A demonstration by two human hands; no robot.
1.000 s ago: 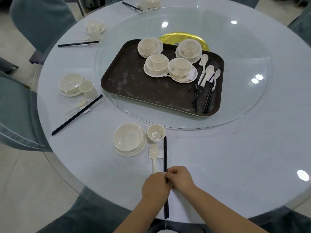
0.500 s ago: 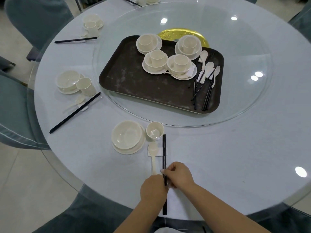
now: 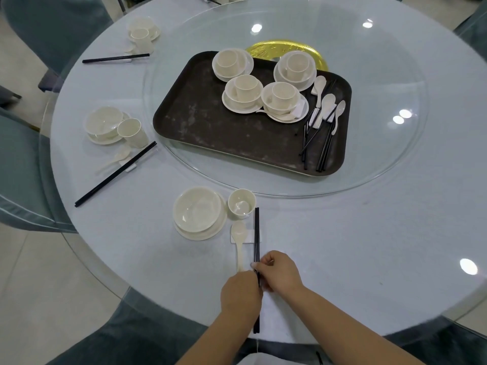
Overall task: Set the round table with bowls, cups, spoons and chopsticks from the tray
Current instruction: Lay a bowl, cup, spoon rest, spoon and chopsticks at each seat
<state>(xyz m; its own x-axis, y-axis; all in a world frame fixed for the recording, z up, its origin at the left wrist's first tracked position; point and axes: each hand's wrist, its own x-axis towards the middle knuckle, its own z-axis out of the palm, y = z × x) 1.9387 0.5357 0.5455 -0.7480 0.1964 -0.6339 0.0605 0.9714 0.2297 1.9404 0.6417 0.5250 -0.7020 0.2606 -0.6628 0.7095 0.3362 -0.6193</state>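
While unlabelled, chopsticks [image 3: 256, 233] under both hands' [image 3: 279, 270] grip.

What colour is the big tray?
Dark brown, with pale scuffs; the tray shows best in the head view.

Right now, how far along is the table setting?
Done: left place setting and another far left, each with bowl, cup and chopsticks. In hand: both hands, left hand and right hand, hold the near setting's chopsticks beside its spoon. Left: four bowl-and-cup stacks, spoons and chopsticks on the tray.

Soft overhead light, lamp glare on glass [image 3: 369, 164], edges bowed.
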